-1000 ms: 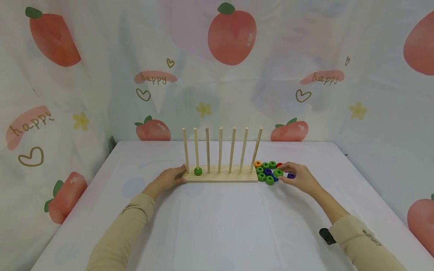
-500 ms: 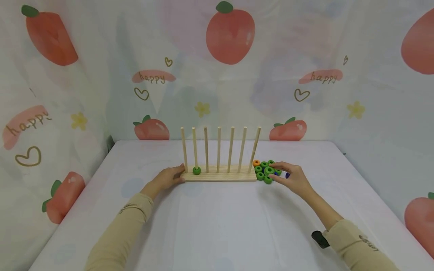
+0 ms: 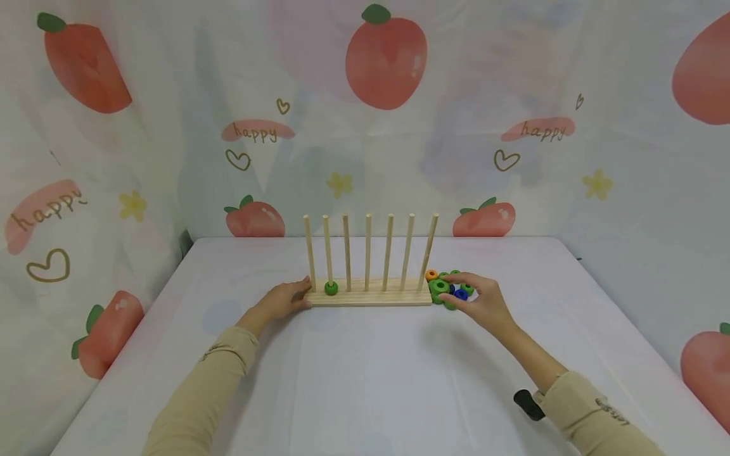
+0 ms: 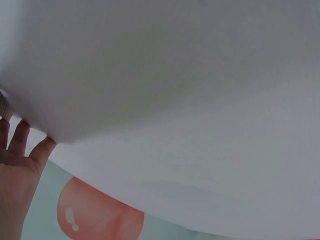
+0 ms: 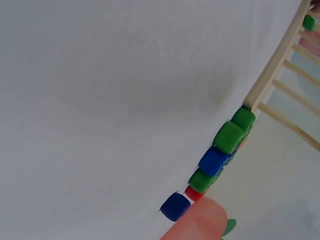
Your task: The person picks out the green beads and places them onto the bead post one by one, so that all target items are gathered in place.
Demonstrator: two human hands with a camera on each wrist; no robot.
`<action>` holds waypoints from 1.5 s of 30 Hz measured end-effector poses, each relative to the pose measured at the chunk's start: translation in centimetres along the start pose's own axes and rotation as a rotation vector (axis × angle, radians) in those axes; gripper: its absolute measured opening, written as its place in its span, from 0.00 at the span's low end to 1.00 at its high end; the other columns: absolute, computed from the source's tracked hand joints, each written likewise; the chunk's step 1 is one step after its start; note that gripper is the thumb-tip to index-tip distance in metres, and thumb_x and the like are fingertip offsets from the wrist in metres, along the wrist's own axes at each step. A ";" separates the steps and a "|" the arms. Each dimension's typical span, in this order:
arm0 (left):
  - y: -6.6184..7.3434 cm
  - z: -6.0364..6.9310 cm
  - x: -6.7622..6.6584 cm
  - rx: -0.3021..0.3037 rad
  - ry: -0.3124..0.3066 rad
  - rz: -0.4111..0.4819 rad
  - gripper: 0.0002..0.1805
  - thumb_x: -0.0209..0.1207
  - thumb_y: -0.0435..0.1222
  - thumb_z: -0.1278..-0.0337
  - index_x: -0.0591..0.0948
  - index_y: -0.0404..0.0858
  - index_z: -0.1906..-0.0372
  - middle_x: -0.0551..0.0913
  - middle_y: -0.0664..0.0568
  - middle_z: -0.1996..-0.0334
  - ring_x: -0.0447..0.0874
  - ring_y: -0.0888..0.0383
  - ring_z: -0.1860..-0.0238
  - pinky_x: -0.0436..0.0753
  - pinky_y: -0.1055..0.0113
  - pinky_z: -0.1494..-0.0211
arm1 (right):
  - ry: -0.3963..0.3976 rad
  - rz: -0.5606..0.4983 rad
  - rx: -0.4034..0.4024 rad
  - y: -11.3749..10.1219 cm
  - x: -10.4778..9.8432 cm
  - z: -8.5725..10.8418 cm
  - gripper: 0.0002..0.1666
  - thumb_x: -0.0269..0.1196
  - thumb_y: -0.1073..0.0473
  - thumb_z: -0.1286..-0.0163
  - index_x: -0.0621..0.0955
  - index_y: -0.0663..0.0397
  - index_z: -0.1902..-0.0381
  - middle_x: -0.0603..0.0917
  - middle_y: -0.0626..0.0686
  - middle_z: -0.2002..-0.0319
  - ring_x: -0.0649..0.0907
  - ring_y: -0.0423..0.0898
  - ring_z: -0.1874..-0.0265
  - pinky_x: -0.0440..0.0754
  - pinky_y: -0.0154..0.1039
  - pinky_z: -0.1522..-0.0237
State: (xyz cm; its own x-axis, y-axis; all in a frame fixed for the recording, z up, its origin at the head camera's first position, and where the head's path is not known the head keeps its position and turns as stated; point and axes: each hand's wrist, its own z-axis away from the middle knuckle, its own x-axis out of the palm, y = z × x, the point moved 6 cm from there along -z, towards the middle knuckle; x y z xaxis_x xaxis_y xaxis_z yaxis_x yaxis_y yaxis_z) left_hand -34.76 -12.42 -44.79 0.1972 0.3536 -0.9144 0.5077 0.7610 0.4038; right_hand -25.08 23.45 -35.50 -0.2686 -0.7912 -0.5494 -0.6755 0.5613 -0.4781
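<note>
A wooden rack (image 3: pixel 379 299) with several upright pegs stands on the table. One green bead (image 3: pixel 331 289) sits at the foot of its second peg from the left. My left hand (image 3: pixel 278 301) holds the rack's left end, fingertips at the base; in the left wrist view, fingers of that hand (image 4: pixel 22 160) show at the edge. Between thumb and fingers of my right hand (image 3: pixel 486 304) is a green bead (image 3: pixel 440 287), raised over the loose beads by the rack's right end. That hand hides part of the pile.
Loose beads lie against the rack's right end, among them an orange bead (image 3: pixel 431 275) and a blue bead (image 3: pixel 461 294). The right wrist view also shows a red bead (image 5: pixel 195 193) and a dark blue bead (image 5: pixel 175 206). Printed cloth walls surround the table.
My right hand has moved left with the green bead, from the right side of the pile towards the rack's right end. My left hand stays at the rack's left end.
</note>
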 end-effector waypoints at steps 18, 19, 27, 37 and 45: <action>0.1 0.1 -0.1 -0.007 0.004 -0.002 0.31 0.58 0.41 0.40 0.69 0.29 0.36 0.64 0.37 0.33 0.66 0.38 0.35 0.66 0.47 0.32 | 0.065 -0.151 -0.148 -4.4 1.2 -1.0 0.25 0.73 0.79 0.66 0.82 0.71 0.63 0.85 0.65 0.67 0.80 0.28 0.62 0.76 0.16 0.63; 0.1 0.1 -0.1 -0.007 0.002 -0.001 0.31 0.58 0.41 0.40 0.69 0.29 0.36 0.64 0.37 0.33 0.66 0.38 0.35 0.66 0.47 0.32 | 0.069 -0.162 -0.164 -4.6 1.3 -1.0 0.26 0.73 0.79 0.67 0.82 0.71 0.63 0.85 0.66 0.67 0.79 0.27 0.61 0.76 0.16 0.63; 0.1 0.0 -0.1 0.008 0.008 0.004 0.31 0.58 0.42 0.40 0.69 0.28 0.37 0.65 0.37 0.34 0.67 0.38 0.35 0.66 0.47 0.32 | 0.067 -0.163 -0.265 -5.5 2.1 -1.5 0.21 0.76 0.65 0.56 0.83 0.67 0.62 0.86 0.62 0.66 0.82 0.37 0.58 0.75 0.19 0.50; -0.2 0.1 0.1 -0.002 -0.002 0.023 0.31 0.58 0.42 0.40 0.69 0.28 0.36 0.65 0.38 0.33 0.66 0.38 0.34 0.65 0.48 0.31 | 0.047 -0.184 -0.274 -6.4 4.0 -2.9 0.26 0.74 0.77 0.64 0.83 0.67 0.61 0.86 0.61 0.66 0.84 0.44 0.62 0.75 0.20 0.48; 0.2 0.0 -0.1 0.006 0.010 0.033 0.31 0.59 0.41 0.40 0.69 0.28 0.37 0.65 0.37 0.33 0.65 0.38 0.35 0.65 0.47 0.32 | 0.027 -0.211 -0.283 -7.0 5.6 -4.2 0.27 0.73 0.79 0.65 0.82 0.68 0.61 0.86 0.64 0.65 0.84 0.48 0.62 0.75 0.20 0.48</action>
State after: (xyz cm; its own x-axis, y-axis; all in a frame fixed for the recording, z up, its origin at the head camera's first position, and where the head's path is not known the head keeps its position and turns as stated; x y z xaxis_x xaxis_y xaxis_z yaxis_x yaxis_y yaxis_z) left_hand -34.75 -12.33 -44.60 0.2054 0.3838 -0.9003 0.5061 0.7457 0.4334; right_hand -24.69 14.04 -32.39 -0.1181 -0.8909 -0.4386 -0.8808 0.2980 -0.3680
